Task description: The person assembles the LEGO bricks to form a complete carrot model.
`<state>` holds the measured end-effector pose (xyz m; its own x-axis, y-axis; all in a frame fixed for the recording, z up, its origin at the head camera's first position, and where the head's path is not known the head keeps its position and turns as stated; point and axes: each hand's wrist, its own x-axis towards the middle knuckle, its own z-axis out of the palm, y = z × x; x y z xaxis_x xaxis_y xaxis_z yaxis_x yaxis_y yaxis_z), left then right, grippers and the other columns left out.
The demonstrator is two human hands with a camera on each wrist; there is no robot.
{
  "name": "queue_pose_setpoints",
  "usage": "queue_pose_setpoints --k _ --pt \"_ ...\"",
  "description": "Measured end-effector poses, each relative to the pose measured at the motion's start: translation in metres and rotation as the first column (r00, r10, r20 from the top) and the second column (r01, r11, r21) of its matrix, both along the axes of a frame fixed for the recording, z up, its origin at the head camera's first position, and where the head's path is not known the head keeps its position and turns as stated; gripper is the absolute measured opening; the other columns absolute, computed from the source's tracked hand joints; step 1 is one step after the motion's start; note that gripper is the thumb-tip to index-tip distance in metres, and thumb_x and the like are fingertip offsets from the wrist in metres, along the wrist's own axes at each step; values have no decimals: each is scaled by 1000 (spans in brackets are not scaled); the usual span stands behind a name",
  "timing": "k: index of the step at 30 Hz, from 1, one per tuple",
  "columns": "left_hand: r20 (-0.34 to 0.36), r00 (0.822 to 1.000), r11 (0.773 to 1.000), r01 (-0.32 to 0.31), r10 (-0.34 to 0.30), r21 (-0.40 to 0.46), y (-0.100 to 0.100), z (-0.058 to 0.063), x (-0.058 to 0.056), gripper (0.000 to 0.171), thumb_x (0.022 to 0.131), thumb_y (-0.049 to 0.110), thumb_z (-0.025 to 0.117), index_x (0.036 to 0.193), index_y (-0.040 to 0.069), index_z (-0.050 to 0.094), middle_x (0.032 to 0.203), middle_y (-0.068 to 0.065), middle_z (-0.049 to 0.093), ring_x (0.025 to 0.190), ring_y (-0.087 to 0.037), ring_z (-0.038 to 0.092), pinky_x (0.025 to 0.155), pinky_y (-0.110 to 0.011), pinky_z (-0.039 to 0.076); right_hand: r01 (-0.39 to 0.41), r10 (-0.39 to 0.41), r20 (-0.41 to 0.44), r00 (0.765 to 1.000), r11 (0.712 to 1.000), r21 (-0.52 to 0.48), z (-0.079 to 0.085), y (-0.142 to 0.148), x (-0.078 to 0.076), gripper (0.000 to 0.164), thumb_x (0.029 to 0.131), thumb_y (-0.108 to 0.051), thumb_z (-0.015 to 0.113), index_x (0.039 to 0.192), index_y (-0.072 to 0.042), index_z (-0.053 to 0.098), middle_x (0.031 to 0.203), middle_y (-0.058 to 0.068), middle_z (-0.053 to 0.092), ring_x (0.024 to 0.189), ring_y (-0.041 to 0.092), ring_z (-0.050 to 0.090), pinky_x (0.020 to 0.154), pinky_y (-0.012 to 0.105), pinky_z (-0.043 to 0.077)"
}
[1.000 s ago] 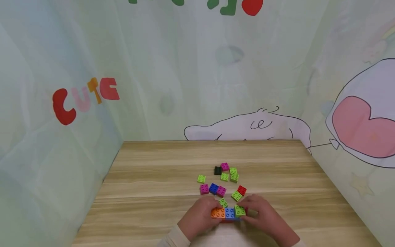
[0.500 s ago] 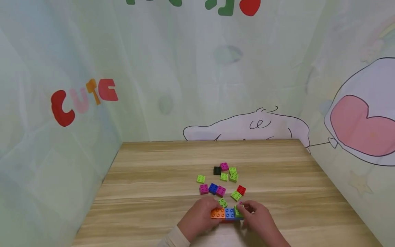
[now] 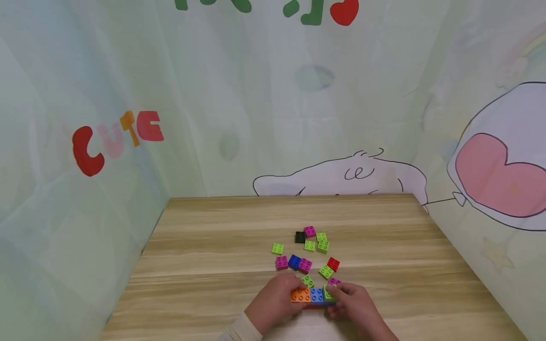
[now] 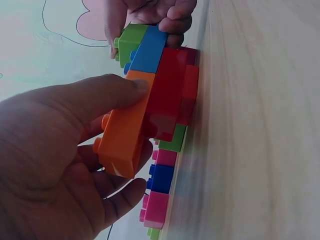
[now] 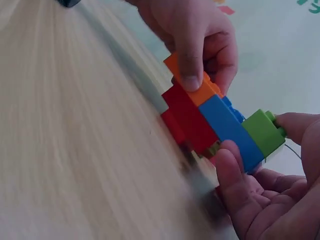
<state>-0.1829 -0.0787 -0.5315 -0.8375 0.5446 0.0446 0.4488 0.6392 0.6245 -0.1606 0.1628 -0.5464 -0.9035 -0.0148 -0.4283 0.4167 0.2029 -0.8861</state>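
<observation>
At lower centre of frame, gripping the orange brick (image 3: 301,295) with the left hand (image 3: 276,295), pinching the green brick (image 3: 329,293) atop the blue brick (image 3: 317,295) with the right hand (image 3: 356,304). Farther up, showing loose bricks (image 3: 295,262) on the table (image 3: 213,246).

Two hands (image 3: 275,296), one brick assembly (image 3: 317,295) and thirteen loose bricks (image 3: 304,265) show.

Soft, even, rather muted light with faint shadows.
The head view is fairly sharp, with pale sheen on the near table (image 3: 213,255). The left wrist view looks hazy, a dull highlight on the larger red brick (image 4: 165,92); the right wrist view smears beside the right hand (image 5: 277,200).
</observation>
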Motion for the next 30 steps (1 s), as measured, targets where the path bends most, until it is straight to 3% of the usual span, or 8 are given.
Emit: queue_pose_setpoints --k 3,6,10,13,16,22,26,30 --pt "-23 1000 1000 -17 17 -8 0 0 0 27 83 27 88 106 18 78 101 13 68 94 -5 59 90 -32 56 -39 46 -43 998 988 150 3 -1 -1 61 97 -50 69 128 2 68 87 6 71 71 20 69 67 36 61" --pt "-30 999 999 -30 30 -18 1 1 -2 29 82 27 89 107 18 78 104 11 70 98 -7 62 92 -34 56 -82 126 -108 986 936 342 8 -1 -2 68 87 -56 78 132 -6 68 97 3 69 79 19 64 66 35 57" --pt "2 999 999 -36 36 8 1 -1 -6 32 82 31 89 109 20 77 104 13 69 96 -6 61 90 -32 56 -130 251 -214 944 880 458 9 1 -3 62 78 -41 90 129 -13 69 109 0 67 92 18 60 76 36 56" --pt "-34 999 998 -35 37 58 -4 -4 -15 30 88 34 82 114 21 78 109 13 69 102 -8 61 93 -35 56 -168 321 -267 909 865 472 7 4 -5 53 80 -29 90 126 -12 70 108 -2 67 94 17 60 82 38 57" --pt "-108 993 996 -29 38 82 -11 -4 -34 28 94 28 73 120 18 76 120 8 69 113 -14 61 101 -40 53 -183 353 -293 889 859 478 6 7 -7 49 81 -27 90 124 -12 71 106 -4 68 93 14 61 81 37 57" --pt "-123 992 993 5 -19 -118 -17 -5 -78 42 92 11 72 133 18 71 138 4 65 129 -21 57 110 -42 48 -226 386 -321 865 870 438 3 10 -10 47 82 -28 89 122 -12 71 103 -3 68 89 15 61 74 28 55" --pt "-61 997 977 28 -42 -210 -14 -9 -95 42 87 14 81 128 21 73 128 7 69 120 -17 59 107 -41 50 -239 391 -330 859 877 417 2 9 -11 47 82 -31 89 121 -12 71 107 -2 68 89 17 59 72 25 53" --pt "-67 996 969 48 -67 -242 -3 -11 -105 32 84 15 85 115 22 78 112 11 71 105 -13 59 100 -37 51 -234 379 -319 869 882 410 2 10 -11 49 82 -33 89 123 -13 70 110 -1 67 90 18 58 72 26 52"
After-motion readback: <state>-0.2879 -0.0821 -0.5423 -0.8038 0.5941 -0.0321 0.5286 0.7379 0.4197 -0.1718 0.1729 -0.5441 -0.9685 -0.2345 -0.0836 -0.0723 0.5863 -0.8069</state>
